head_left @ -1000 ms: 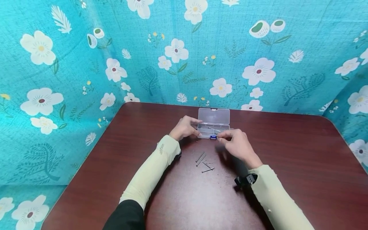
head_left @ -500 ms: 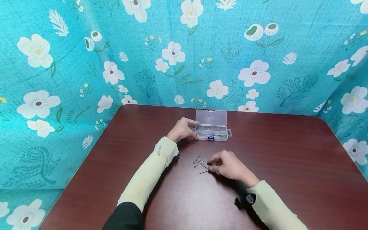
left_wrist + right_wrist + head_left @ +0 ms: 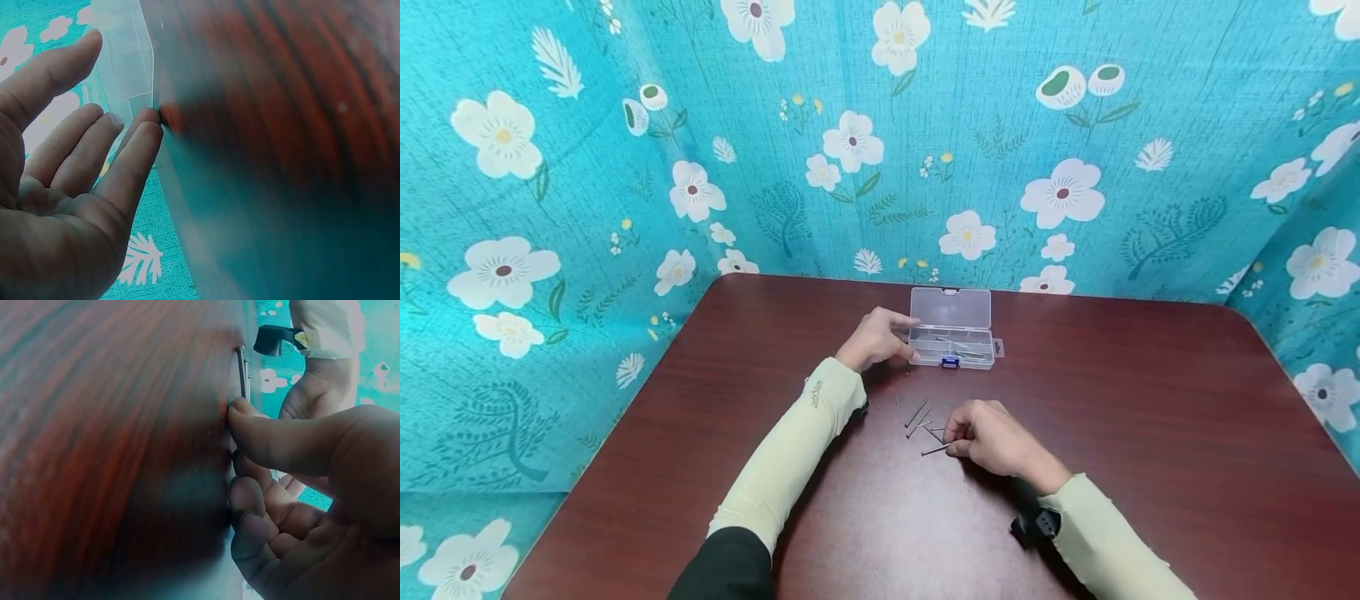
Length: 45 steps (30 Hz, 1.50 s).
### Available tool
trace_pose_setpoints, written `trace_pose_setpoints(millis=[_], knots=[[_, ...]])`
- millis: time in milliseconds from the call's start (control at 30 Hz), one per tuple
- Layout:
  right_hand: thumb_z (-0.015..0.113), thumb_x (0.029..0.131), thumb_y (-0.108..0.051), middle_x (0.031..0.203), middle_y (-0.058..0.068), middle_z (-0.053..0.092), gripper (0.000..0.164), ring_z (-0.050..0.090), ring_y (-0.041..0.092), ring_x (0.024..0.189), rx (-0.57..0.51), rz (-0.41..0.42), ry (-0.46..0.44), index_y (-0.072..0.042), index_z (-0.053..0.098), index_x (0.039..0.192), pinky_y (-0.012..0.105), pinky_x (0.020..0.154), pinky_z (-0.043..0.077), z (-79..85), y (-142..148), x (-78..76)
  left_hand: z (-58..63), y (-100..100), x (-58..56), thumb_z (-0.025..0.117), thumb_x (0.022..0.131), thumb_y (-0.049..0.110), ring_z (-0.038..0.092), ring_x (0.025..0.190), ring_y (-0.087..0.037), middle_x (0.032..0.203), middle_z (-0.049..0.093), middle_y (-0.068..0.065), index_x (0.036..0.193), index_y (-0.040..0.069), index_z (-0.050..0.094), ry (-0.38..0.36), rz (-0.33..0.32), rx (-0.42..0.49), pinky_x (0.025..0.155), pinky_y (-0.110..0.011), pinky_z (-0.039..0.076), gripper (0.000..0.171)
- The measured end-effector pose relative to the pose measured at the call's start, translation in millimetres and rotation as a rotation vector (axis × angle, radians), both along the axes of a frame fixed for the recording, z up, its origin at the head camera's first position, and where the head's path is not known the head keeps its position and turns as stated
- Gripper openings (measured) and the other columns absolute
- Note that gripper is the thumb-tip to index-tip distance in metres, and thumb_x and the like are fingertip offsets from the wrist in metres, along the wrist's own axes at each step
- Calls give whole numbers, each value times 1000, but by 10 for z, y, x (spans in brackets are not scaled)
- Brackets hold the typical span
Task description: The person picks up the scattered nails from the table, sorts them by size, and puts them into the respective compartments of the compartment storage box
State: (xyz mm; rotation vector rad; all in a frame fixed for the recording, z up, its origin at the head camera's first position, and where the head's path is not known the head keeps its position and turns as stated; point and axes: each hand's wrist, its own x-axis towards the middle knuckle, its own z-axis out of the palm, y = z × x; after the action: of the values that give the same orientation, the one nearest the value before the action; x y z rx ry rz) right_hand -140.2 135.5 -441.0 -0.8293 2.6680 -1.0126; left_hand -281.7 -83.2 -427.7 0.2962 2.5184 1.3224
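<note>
Pinching nail [image 3: 933,450], box [image 3: 976,363] near table edge [image 3: 1090,300]

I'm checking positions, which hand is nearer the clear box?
Left: the left hand is at the left end of the clear box; the right hand is apart from it, by the nails.

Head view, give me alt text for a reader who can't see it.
A person's right hand has its fingers at one end of a nail, near other nails on a brown table. The left hand touches the left end of an open clear box with thin metal pieces inside. A blue floral curtain hangs behind.
</note>
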Motion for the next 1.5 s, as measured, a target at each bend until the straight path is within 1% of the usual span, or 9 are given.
trace_pose_setpoints(millis=[133,333,500,633,767,933,1133,1333,1500], knots=[[82,82,-8,73,-13,64,11,57,1,68,-16,0,11,-15,75,80,26,64,49,-1,16,6,6,4,7,89,69,-3,65,110,-22,129,66,-8,130,14,71,7,-1,-8,78,-31,54,65],[79,87,-8,73,-14,68,13,55,4,67,-94,-65,-20,-19,77,80,27,65,46,2,39,4,2,5,-2,90,69,-2,66,107,-19,125,69,-10,129,14,71,9,-1,3,82,-31,53,66],[73,91,-4,79,-3,71,9,58,11,63,-216,-157,-137,-10,79,87,28,62,49,2,30,-15,-8,-13,1,90,69,-2,65,110,-20,126,68,-9,130,14,71,18,-2,-2,83,-32,53,66],[71,91,-2,81,9,71,7,60,23,56,-332,-231,-248,-2,78,92,34,53,52,19,9,-28,-8,-14,-1,91,68,-2,68,102,-18,123,69,-10,130,14,71,20,2,2,83,-31,53,67],[72,90,-2,81,14,71,6,60,30,54,-405,-299,-302,1,77,94,40,48,53,16,1,-43,-6,-9,-5,91,67,-1,68,101,-16,124,69,-8,130,14,71,20,12,4,82,-30,54,67],[72,90,1,82,18,70,9,60,32,55,-464,-320,-337,6,75,97,42,47,53,-11,15,-75,-2,-9,3,92,67,-1,67,103,-17,125,69,-8,130,15,71,16,14,-6,82,-30,53,67],[71,89,3,73,10,64,13,57,25,61,-530,-344,-383,11,73,99,42,47,52,-5,44,-117,5,-5,7,91,68,-1,67,102,-17,126,68,-8,130,15,70,13,4,-14,82,-31,54,67],[71,88,4,73,9,65,14,55,18,64,-542,-372,-385,12,73,100,42,47,52,12,74,-156,10,1,13,91,68,-1,66,104,-17,124,69,-9,130,14,70,1,13,-10,84,-31,53,67],[72,88,3,72,8,65,13,55,21,64,-519,-415,-359,10,74,99,42,46,51,34,123,-210,10,9,8,90,69,-2,67,103,-17,125,69,-9,130,14,70,-2,11,-8,82,-31,54,67]])
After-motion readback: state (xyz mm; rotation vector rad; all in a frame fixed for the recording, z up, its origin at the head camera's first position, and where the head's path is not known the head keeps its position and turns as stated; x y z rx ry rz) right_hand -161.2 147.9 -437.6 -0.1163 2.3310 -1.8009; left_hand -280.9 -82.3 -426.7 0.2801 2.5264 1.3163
